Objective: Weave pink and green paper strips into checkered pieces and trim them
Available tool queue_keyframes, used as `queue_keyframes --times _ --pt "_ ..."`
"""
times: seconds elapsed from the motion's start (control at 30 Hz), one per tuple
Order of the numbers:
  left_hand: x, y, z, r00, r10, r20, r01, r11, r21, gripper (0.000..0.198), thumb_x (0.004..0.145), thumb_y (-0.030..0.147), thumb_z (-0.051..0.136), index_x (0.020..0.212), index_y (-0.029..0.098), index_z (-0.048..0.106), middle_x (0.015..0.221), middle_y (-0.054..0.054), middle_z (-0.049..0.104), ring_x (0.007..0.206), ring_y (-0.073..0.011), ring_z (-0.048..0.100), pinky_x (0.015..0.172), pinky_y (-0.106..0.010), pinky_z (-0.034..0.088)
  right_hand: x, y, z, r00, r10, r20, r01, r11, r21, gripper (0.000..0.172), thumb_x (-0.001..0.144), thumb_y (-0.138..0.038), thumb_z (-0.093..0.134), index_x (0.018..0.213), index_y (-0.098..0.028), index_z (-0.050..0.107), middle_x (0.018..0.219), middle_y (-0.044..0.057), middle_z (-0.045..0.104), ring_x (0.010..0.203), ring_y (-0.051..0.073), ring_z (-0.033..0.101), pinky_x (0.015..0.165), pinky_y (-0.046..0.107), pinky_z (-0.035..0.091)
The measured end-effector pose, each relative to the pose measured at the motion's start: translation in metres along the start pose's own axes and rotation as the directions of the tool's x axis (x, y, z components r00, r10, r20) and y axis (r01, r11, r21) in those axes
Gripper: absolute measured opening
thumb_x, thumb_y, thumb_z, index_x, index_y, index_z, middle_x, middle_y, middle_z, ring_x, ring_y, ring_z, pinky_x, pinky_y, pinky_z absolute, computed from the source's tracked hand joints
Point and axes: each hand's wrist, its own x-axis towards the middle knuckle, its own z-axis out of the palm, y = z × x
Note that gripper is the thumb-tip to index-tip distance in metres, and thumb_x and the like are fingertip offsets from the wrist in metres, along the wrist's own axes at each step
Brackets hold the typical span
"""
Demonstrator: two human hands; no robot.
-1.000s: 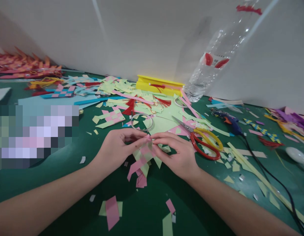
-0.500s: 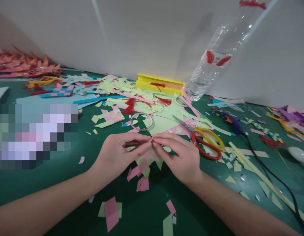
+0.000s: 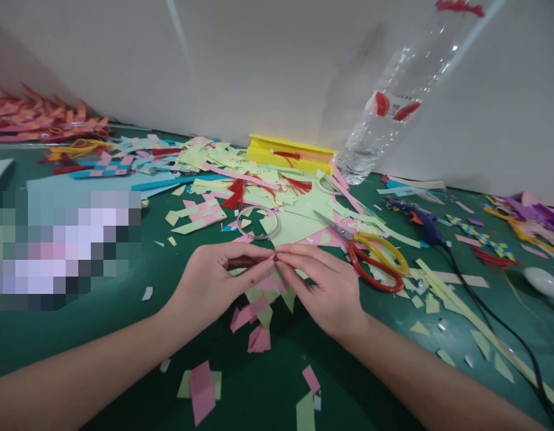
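Observation:
My left hand (image 3: pixel 218 275) and my right hand (image 3: pixel 324 284) meet at the fingertips over the middle of the table. Both are closed in a pinch, thumb against forefinger. A tiny dark reddish bit shows where the fingertips touch, too small to name. Partly hidden below and behind the fingers is a woven piece of pink and pale green paper (image 3: pixel 259 302). Just beyond the hands lies a clear ring-shaped roll (image 3: pixel 258 222), perhaps of tape. Scissors (image 3: pixel 378 272) with one red and one yellow handle loop rest close to my right hand.
A clear plastic bottle (image 3: pixel 384 126) leans against the wall. Paper strips, red tassels (image 3: pixel 236 193) and a yellow folded strip (image 3: pixel 290 155) cover the back. At right, a blue tool (image 3: pixel 427 227) trails a black cord (image 3: pixel 487 299). Paper scraps (image 3: pixel 203 392) lie in front.
Almost nothing differs. Both hands keep the same pinch, with their fingertips together; the whole view has shifted very slightly.

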Motion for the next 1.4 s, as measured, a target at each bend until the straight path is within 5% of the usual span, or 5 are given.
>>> queue_keyframes --times 0.53,1.0,1.23,1.4 --pt "0.0047 0.0025 0.0001 0.998 -0.029 0.047 0.033 0.996 -0.086 0.007 0.077 0.026 0.067 0.075 0.02 0.071 0.068 0.004 0.071 0.06 -0.0079 0.065 0.055 -0.01 0.051 -0.0007 0.0003 0.0015 0.998 0.067 0.021 -0.068 0.996 0.061 0.015 0.085 -0.015 0.057 0.087 -0.019 0.071 0.091 0.006 0.074 0.084 0.015 0.07 0.077 0.027 0.059" --pt "0.008 -0.0028 0.0014 0.989 -0.113 0.091 0.129 0.971 -0.2 0.013 0.073 0.03 0.071 0.074 0.017 0.069 0.071 0.001 0.07 0.063 -0.0092 0.064 0.059 -0.014 0.051 -0.0018 0.0005 -0.0009 0.996 -0.087 0.037 0.089 0.994 -0.068 0.017 0.085 -0.013 0.057 0.093 -0.015 0.072 0.097 0.008 0.074 0.086 0.016 0.07 0.078 0.026 0.059" --pt "0.0078 0.0002 0.0012 0.988 -0.114 0.107 0.133 0.972 -0.191 0.013 0.075 0.03 0.07 0.073 0.017 0.069 0.069 0.002 0.068 0.061 -0.0079 0.062 0.056 -0.012 0.049 -0.002 -0.0016 -0.0011 0.989 0.138 0.06 -0.143 0.984 0.101 0.016 0.085 -0.017 0.057 0.091 -0.02 0.072 0.096 0.004 0.074 0.086 0.016 0.069 0.077 0.028 0.059" --pt "0.0076 0.0012 -0.0003 0.991 -0.086 0.103 0.103 0.98 -0.172 0.011 0.077 0.029 0.068 0.073 0.019 0.07 0.069 0.002 0.068 0.058 -0.0066 0.06 0.052 -0.01 0.046 0.0008 -0.0033 -0.0041 0.888 0.418 0.191 -0.452 0.868 0.205 0.015 0.08 -0.024 0.064 0.093 -0.02 0.072 0.086 0.001 0.075 0.066 0.012 0.068 0.058 0.02 0.056"
